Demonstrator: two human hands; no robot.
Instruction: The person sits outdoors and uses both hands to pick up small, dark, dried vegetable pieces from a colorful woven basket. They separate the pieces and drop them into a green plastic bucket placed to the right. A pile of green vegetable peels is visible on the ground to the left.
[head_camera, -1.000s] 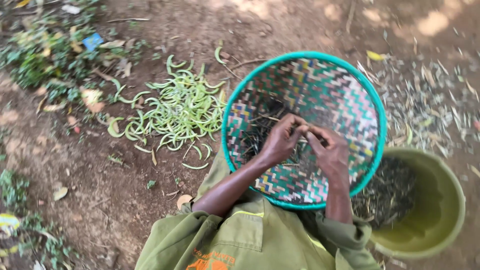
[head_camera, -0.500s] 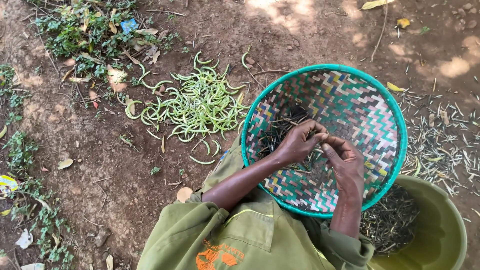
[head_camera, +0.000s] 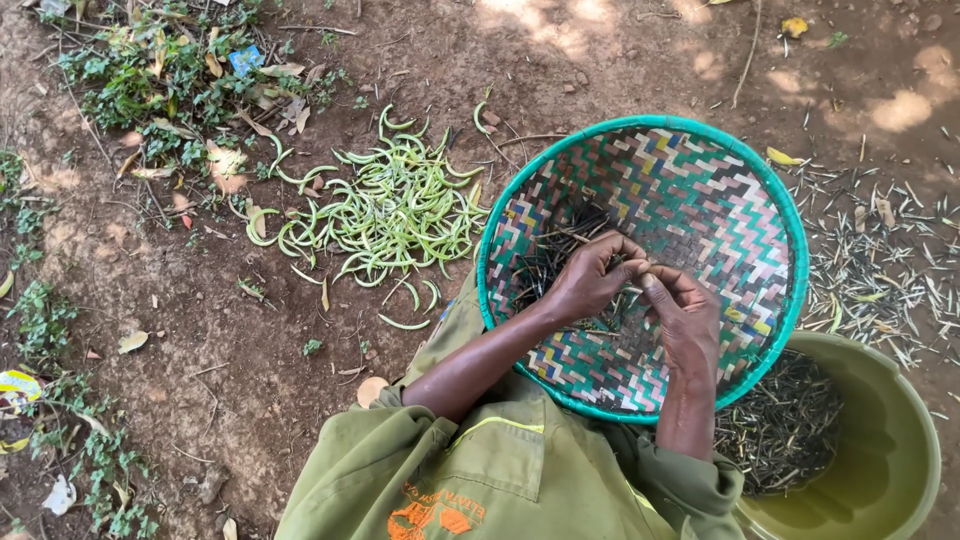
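A round woven basket (head_camera: 700, 180) with a teal rim and a zigzag pattern of several colours rests on my lap. Dark thin pods (head_camera: 552, 252) lie in its left part. My left hand (head_camera: 588, 277) and my right hand (head_camera: 680, 315) meet over the basket's middle, fingertips pinched together on one thin dark pod (head_camera: 634, 270). Both arms come out of olive green sleeves.
A heap of green curved pods (head_camera: 390, 210) lies on the bare soil to the left of the basket. A green plastic bucket (head_camera: 890, 440) with dark pods in it stands at the lower right. Dry husks (head_camera: 880, 270) litter the ground on the right. Weeds grow at the left.
The view has shifted, so the basket and bucket sit slightly differently in frame. My hands stay pinched together over the basket, with small finger movements.
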